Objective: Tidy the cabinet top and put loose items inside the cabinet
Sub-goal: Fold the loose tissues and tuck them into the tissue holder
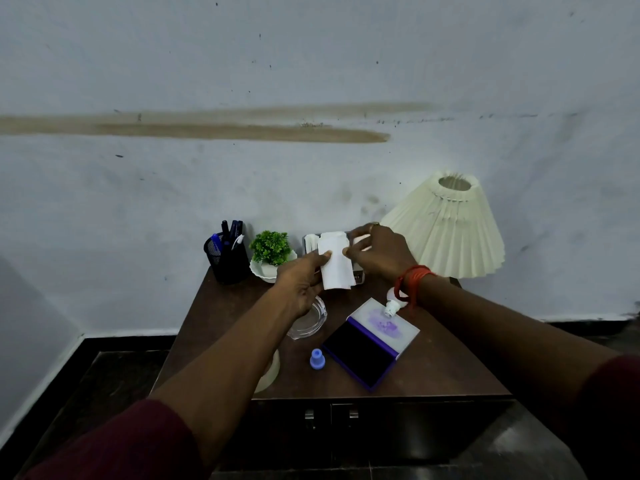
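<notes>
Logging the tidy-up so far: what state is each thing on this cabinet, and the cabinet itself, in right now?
tissue: held up, pinched by left hand and right hand.
stamp pad: open, purple ink spilled on its lid.
ink bottle: uncapped, on its side, nozzle toward the lid.
blue cap: off, standing on the cabinet top.
cabinet doors: shut.

Single head-worn wide-angle view, looking forward and down, close over the cabinet top (433, 368), wall (311, 64) behind
</notes>
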`<state>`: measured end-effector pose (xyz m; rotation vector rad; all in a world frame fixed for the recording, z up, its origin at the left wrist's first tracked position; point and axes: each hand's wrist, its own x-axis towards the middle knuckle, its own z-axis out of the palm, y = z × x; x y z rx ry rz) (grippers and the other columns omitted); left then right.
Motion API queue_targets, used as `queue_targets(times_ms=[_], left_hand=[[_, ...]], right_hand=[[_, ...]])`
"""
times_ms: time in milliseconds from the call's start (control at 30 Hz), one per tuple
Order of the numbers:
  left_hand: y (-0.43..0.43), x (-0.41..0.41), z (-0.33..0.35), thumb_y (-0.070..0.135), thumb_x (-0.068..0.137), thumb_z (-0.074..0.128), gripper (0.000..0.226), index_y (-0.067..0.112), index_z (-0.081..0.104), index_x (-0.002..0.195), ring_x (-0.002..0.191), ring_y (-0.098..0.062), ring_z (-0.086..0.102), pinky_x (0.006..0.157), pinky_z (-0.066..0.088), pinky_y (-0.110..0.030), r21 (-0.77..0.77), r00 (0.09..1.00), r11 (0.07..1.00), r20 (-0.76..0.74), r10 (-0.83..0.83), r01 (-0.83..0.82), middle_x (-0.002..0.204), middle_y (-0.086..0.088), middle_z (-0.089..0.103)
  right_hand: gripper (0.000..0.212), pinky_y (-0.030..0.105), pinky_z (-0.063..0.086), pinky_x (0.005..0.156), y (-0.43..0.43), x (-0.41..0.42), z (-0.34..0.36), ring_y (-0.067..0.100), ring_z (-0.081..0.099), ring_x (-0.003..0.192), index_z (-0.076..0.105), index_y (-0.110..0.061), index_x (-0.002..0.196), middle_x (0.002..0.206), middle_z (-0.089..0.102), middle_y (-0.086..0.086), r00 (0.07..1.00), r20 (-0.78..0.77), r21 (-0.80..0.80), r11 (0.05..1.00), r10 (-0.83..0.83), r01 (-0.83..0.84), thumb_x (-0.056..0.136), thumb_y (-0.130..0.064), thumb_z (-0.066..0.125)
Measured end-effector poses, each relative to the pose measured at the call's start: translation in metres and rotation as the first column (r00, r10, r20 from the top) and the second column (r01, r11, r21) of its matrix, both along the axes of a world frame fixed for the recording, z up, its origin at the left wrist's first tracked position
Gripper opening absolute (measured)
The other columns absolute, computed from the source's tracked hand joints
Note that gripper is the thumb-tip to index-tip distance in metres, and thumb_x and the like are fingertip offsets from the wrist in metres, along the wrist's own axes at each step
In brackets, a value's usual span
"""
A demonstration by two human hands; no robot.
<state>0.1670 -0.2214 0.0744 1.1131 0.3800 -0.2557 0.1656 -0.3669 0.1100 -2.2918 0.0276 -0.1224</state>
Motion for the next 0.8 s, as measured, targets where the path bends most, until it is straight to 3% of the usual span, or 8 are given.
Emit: queue_targets(times_ms=[100, 167, 300, 400, 467, 600, 800], left_hand=[[0.002, 0.012, 0.001, 0.004, 0.088, 0.064, 0.035, 0.002, 0.061, 0.122, 0.082, -0.024, 0.068, 0.057, 0.06, -0.033, 0.028, 0.999, 1.0, 0.044, 0.002, -0.003, 0.11, -0.016, 0.068], [0.002, 0.02, 0.005, 0.002, 0.087, 0.064, 0.035, 0.001, 0.06, 0.123, 0.08, -0.024, 0.068, 0.058, 0.061, -0.033, 0.041, 0.997, 0.999, 0.073, 0.005, -0.008, 0.114, -0.019, 0.067], [0.001, 0.039, 0.011, 0.0, 0.085, 0.066, 0.033, -0.002, 0.061, 0.118, 0.077, -0.026, 0.067, 0.057, 0.061, -0.034, 0.083, 0.989, 0.996, 0.143, 0.031, -0.043, 0.11, -0.021, 0.067], [0.001, 0.052, 0.008, 0.001, 0.083, 0.069, 0.03, -0.001, 0.065, 0.113, 0.088, -0.034, 0.068, 0.073, 0.06, -0.042, 0.209, 0.977, 0.976, 0.214, 0.018, -0.064, 0.109, -0.022, 0.068], [0.002, 0.058, 0.006, 0.003, 0.081, 0.072, 0.03, 0.0, 0.066, 0.111, 0.093, -0.035, 0.069, 0.082, 0.058, -0.045, 0.305, 0.965, 0.948, 0.261, 0.011, -0.094, 0.105, -0.022, 0.07], [0.008, 0.071, 0.0, 0.004, 0.078, 0.076, 0.024, 0.002, 0.068, 0.101, 0.092, -0.033, 0.07, 0.083, 0.058, -0.047, 0.433, 0.938, 0.892, 0.345, -0.035, -0.126, 0.095, -0.019, 0.072], [0.017, 0.082, -0.009, 0.009, 0.077, 0.078, 0.025, 0.001, 0.071, 0.1, 0.087, -0.027, 0.071, 0.073, 0.058, -0.035, 0.656, 0.897, 0.744, 0.395, -0.198, -0.125, 0.094, -0.017, 0.074]], right_hand=[[0.039, 0.022, 0.052, 0.08, 0.004, 0.012, 0.004, 0.017, 0.067, 0.087, 0.059, -0.017, 0.119, 0.098, 0.067, -0.002, 0.999, 0.003, 0.044, 0.998, 0.042, -0.042, 0.081, -0.026, 0.067], [0.044, 0.019, 0.05, 0.075, 0.008, 0.024, 0.004, 0.017, 0.065, 0.08, 0.055, -0.017, 0.124, 0.106, 0.066, 0.0, 0.996, -0.052, 0.059, 0.996, 0.066, -0.063, 0.082, -0.025, 0.066], [0.046, 0.023, 0.05, 0.073, 0.01, 0.047, 0.002, 0.017, 0.064, 0.091, 0.056, -0.017, 0.125, 0.104, 0.068, 0.003, 0.996, -0.069, 0.06, 0.996, 0.063, -0.059, 0.08, -0.023, 0.066], [0.043, 0.036, 0.055, 0.087, 0.008, 0.059, -0.002, 0.021, 0.067, 0.095, 0.061, -0.013, 0.119, 0.102, 0.07, 0.005, 0.999, -0.023, 0.055, 0.998, 0.037, -0.036, 0.077, -0.019, 0.07], [0.038, 0.039, 0.057, 0.085, 0.006, 0.065, -0.005, 0.022, 0.069, 0.089, 0.065, -0.013, 0.111, 0.096, 0.072, 0.006, 1.0, -0.007, 0.061, 0.998, 0.015, -0.014, 0.074, -0.019, 0.072], [0.013, 0.032, 0.054, 0.083, 0.002, 0.071, -0.011, 0.022, 0.068, 0.081, 0.065, -0.022, 0.082, 0.078, 0.071, 0.0, 0.997, 0.069, -0.139, 0.99, 0.019, -0.01, 0.072, -0.026, 0.072], [0.025, 0.032, 0.052, 0.082, 0.004, 0.079, -0.022, 0.03, 0.065, 0.097, 0.069, -0.015, 0.099, 0.095, 0.072, 0.006, 0.991, 0.133, -0.273, 0.962, 0.01, 0.027, 0.075, -0.023, 0.068]])
